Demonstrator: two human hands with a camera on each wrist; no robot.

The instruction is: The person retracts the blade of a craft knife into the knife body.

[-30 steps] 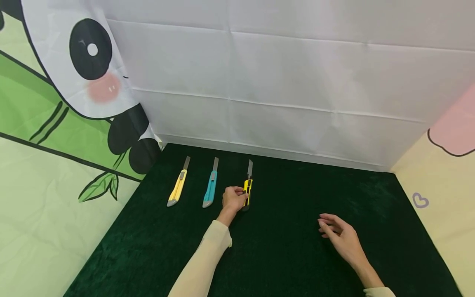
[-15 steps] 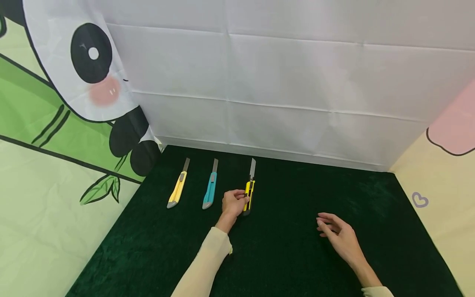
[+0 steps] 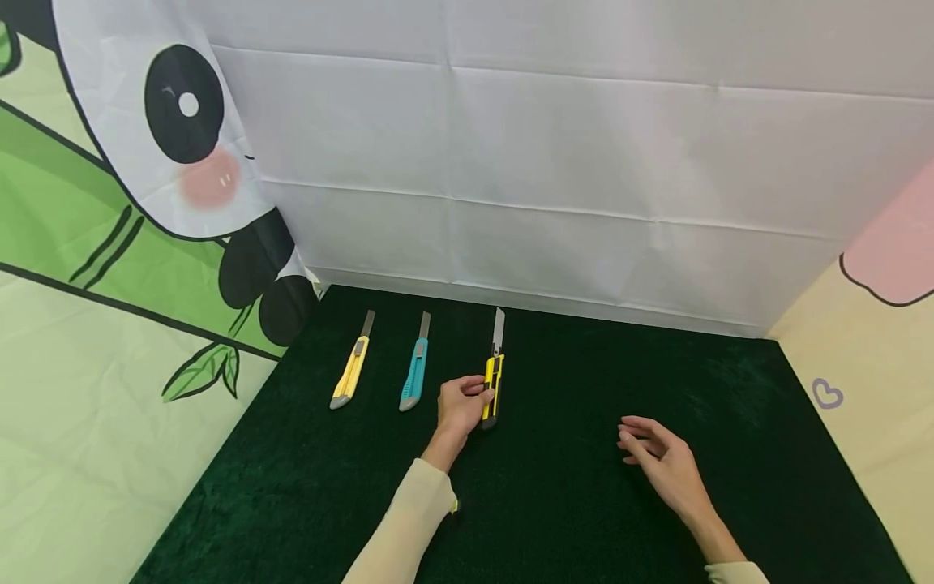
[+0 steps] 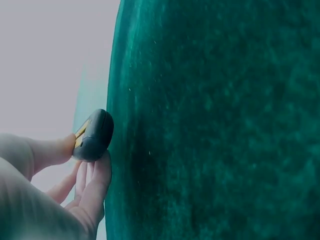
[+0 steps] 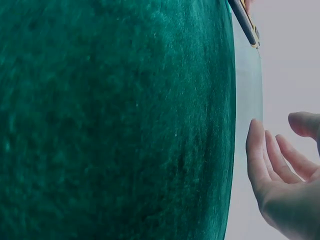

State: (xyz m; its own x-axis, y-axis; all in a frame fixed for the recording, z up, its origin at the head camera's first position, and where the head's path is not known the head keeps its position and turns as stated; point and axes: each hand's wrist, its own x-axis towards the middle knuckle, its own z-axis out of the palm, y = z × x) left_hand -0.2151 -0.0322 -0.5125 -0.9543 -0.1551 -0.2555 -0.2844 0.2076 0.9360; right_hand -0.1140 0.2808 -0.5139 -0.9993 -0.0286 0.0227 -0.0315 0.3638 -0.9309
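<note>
In the head view my left hand pinches a yellow-and-black utility knife between thumb and fingers, its blade out and pointing to the far edge. The left wrist view shows the dark butt end of that utility knife, with the thumb on one side and fingers on the other. To the left of this hand lie a teal utility knife and a pale yellow utility knife, both with blades extended. My right hand hovers at the right with loosely bent fingers, holding nothing.
A dark green cloth covers the table. Behind it hangs a creased white sheet. Printed fabric with a panda figure stands at the left, and a cream-and-pink panel borders the right.
The left hand has drawn the yellow-and-black utility knife slightly right and towards me, off its earlier spot. My right hand has drifted a little left. The other two knives stay in place.
</note>
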